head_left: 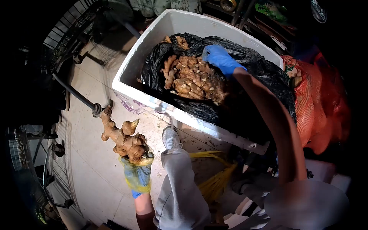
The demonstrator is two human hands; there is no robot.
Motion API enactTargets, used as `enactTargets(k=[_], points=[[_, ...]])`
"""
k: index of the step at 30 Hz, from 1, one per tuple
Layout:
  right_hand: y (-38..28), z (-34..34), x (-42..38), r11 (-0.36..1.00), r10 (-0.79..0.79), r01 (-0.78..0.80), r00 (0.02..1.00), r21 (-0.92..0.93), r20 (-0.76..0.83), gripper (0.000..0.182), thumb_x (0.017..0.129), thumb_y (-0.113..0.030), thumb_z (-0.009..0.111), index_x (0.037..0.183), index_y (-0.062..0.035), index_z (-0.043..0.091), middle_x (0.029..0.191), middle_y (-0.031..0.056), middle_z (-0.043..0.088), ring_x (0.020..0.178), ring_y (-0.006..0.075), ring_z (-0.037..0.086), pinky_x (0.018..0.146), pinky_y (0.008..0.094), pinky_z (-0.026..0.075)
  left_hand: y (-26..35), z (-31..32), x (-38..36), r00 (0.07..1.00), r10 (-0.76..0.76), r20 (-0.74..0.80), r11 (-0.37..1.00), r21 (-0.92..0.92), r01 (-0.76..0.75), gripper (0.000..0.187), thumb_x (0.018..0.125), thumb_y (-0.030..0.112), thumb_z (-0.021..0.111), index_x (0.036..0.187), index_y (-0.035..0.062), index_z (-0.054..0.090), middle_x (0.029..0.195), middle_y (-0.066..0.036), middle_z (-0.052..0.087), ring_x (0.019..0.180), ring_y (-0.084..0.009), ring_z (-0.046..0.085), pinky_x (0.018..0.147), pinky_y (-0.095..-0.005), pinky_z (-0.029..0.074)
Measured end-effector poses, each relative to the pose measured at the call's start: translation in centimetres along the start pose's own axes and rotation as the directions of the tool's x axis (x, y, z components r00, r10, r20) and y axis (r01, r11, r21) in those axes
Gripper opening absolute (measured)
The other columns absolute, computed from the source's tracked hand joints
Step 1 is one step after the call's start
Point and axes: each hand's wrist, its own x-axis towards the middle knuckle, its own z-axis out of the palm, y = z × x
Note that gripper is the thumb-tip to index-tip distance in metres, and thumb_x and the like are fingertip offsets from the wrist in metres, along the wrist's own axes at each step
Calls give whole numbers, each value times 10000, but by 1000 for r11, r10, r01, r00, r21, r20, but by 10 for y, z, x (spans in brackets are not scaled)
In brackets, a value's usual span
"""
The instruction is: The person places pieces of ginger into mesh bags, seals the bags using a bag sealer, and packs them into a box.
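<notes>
A large piece of ginger point(124, 138) is held up at the left by my left hand point(137, 174), which wears a blue glove with yellow netting over it. The fingers are wrapped round the lower end of the ginger. My right hand point(219, 57), in a blue glove, reaches into a white foam box point(126, 73) and closes on the edge of a black plastic bag point(245, 53) that lines it. A heap of ginger point(191, 78) lies in the bag, just left of and below that hand.
Red mesh sacks point(314, 103) stand right of the box. Yellow netting point(218, 176) hangs beside my leg point(176, 188). Metal racks point(69, 30) with wheels line the left side. Small scraps lie on the tiled floor point(92, 165).
</notes>
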Motion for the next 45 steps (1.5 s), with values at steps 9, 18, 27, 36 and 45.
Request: enactTargets(k=[9,18,27,36,45], points=[[64,-101,-68,981,183,-161,952,-107,246,102,626,-72,569,724,-58,593,587,79,543,534,201,519,500,300,414,-39,-3,19,994,-96,48,994,56,94,585,756,276,554,1208,43,265,1195,-144,349,1079,-259,383,884,-403,367],[104,-58,-138,925,-89,230,906,-304,413,216,577,-137,579,779,-61,573,696,144,569,665,305,554,569,353,433,-52,26,24,980,-163,116,977,159,143,578,758,274,553,1204,38,269,1193,-144,351,1076,-256,387,883,-397,371],[46,-104,-145,977,-54,99,972,-190,228,218,609,-245,611,663,-36,580,624,110,556,569,223,525,516,316,406,-70,79,31,950,-219,222,950,272,155,572,760,271,552,1199,33,273,1191,-144,352,1073,-254,392,883,-391,374],[-100,-102,-194,500,112,-281,959,819,261,264,674,-243,638,641,-54,457,566,-12,400,519,86,364,478,237,301,-69,113,36,948,-235,215,945,277,171,513,772,212,545,1179,20,299,1146,-134,397,1046,-247,424,867,-380,392],[38,-89,-178,945,315,-309,948,108,-42,293,621,-272,635,729,-26,519,611,144,531,620,275,536,573,357,424,-48,73,20,959,-206,194,937,322,136,507,794,278,504,1180,27,292,1152,-139,396,1045,-235,426,839,-353,413]])
